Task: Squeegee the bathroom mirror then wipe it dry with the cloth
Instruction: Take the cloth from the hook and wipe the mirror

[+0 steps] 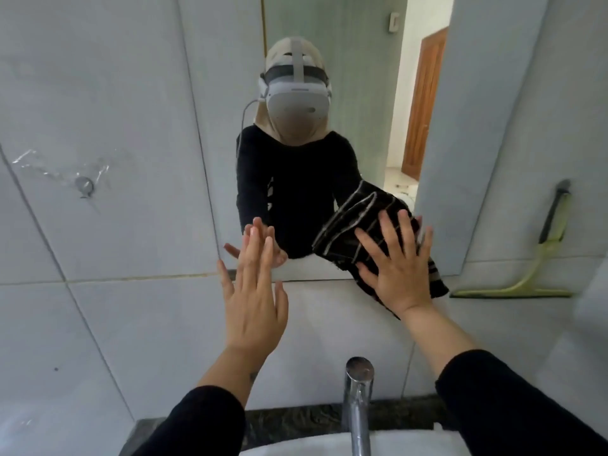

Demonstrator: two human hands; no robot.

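The mirror (345,77) hangs on the tiled wall ahead, showing my reflection. My right hand (398,268) lies flat, fingers spread, pressing a black cloth with pale stripes (345,232) against the mirror's lower right corner; the cloth hangs over the bottom edge. Flat against the lower left edge of the glass rests my left hand (253,291), fingers apart, holding nothing. A yellow-green squeegee with a dark handle (539,258) leans against the wall to the right of the mirror, blade down on a ledge.
A chrome tap (358,399) rises from a white basin (411,445) just below my arms, with a dark stone counter edge (296,419) behind it. A small metal wall fitting (84,185) sits on the tiles at left. An open wooden door shows in the reflection.
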